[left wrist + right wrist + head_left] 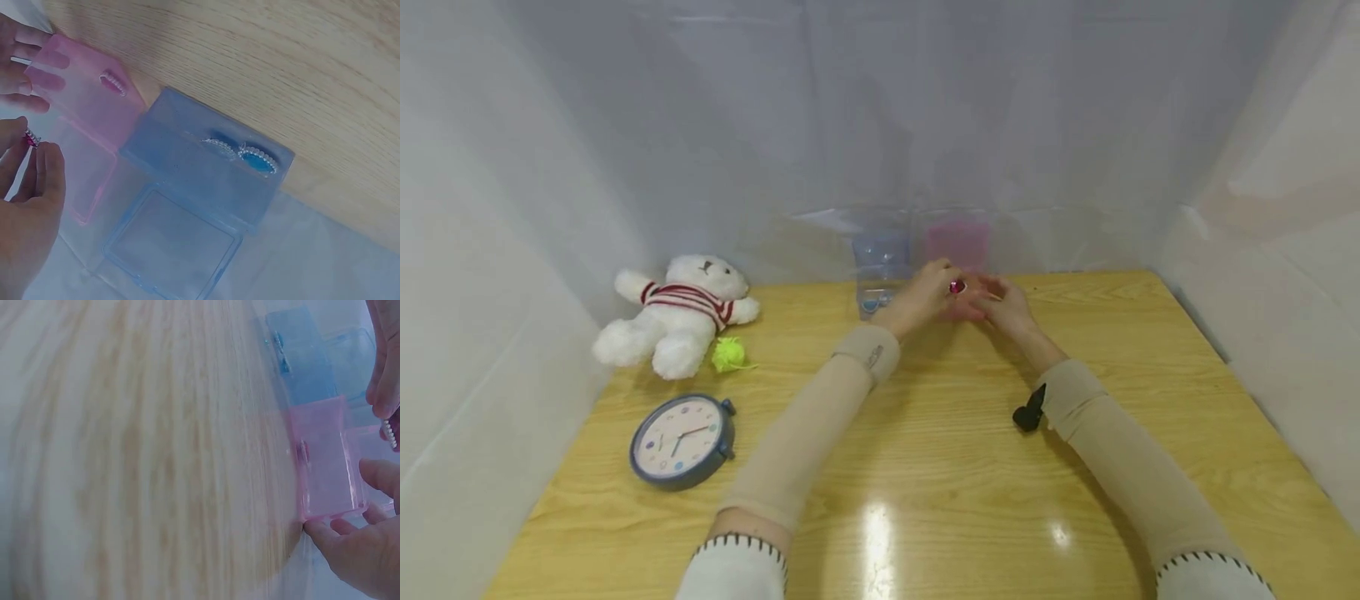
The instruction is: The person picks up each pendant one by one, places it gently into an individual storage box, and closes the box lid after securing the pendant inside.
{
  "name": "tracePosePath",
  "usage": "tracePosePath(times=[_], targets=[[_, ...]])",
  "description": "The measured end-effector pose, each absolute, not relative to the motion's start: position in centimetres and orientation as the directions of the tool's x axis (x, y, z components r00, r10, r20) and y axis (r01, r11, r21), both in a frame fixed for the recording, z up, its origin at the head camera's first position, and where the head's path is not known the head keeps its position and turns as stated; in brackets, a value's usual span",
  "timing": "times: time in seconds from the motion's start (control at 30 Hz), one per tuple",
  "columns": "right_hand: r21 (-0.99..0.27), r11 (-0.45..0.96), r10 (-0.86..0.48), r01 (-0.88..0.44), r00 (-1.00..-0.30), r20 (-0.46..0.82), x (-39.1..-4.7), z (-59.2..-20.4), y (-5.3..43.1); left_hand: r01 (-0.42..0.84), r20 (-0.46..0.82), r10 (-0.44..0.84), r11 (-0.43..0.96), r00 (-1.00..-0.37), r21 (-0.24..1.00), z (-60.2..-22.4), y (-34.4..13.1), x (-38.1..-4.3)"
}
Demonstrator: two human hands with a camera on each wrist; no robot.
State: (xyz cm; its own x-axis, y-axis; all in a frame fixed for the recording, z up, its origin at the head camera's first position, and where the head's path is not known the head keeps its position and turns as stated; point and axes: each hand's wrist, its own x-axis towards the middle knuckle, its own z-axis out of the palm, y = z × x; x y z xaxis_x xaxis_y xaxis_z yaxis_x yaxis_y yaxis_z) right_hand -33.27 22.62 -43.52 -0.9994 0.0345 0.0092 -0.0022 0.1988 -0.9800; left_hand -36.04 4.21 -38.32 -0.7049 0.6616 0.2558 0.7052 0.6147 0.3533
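Pale, creased sheets (865, 108) wall in a light wood-grain worktop (940, 467), whose surface throws back glare near the front edge. The red gem (957, 286), faceted and rimmed with small silvery beads, is held up above the pink box (100, 115) at the middle of the worktop's back edge. The left grip (928, 292) pinches it, thumb and fingertips closed on its rim; the right grip (1006, 310) is spread, with straight fingers against the end of the pink box and nothing clasped. That box is see-through, its lid (958, 242) thrown back, with a pink gem (112, 83) in a pale beaded rim inside. Just beside it, on the left, stands the blue box (181, 125), also open, with two blue gems (258, 160) in it. In the head view the grips hide much of the pink box. Toward the back left corner a white bear (688, 300) in a red-striped top leans back, a yellow-green ball (729, 354) near its foot; a blue-rimmed clock (681, 440) lies face up near the left edge. A black clip (1030, 410) hangs at the right cuff (1071, 392). The lettering on the left cuff (868, 354) and on the clock's dial is too small to read.
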Motion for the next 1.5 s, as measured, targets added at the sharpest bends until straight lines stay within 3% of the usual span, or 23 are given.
tracePosePath(times=[0.27,0.47,0.7,0.9,1.17,1.5], targets=[[-0.989,0.145,0.047,0.032,-0.999,-0.026,-33.4,-43.3,22.7,0.666,0.201,0.639,0.674,-0.743,0.319,-38.6,5.4,-36.7],[-0.981,0.192,0.052,0.011,-0.999,-0.001,-33.5,-43.4,22.7,0.66,0.204,0.629,0.689,-0.75,0.3,-38.9,6.0,-37.0],[-0.996,-0.026,0.055,0.088,-0.995,-0.089,-33.3,-43.5,22.0,0.641,0.213,0.609,0.68,-0.764,0.356,-39.3,6.4,-37.4],[-0.995,0.082,0.063,0.062,-0.996,-0.057,-33.2,-43.1,22.1,0.595,0.162,0.58,0.716,-0.798,0.365,-39.4,6.6,-37.5],[-0.979,0.205,0.05,0.011,-0.999,-0.001,-33.6,-43.0,22.4,0.601,0.176,0.584,0.699,-0.793,0.387,-39.4,5.9,-37.9],[-0.981,0.192,0.032,0.022,-0.999,-0.016,-33.8,-42.8,22.9,0.577,0.211,0.539,0.725,-0.815,0.377,-39.7,5.0,-37.7]])
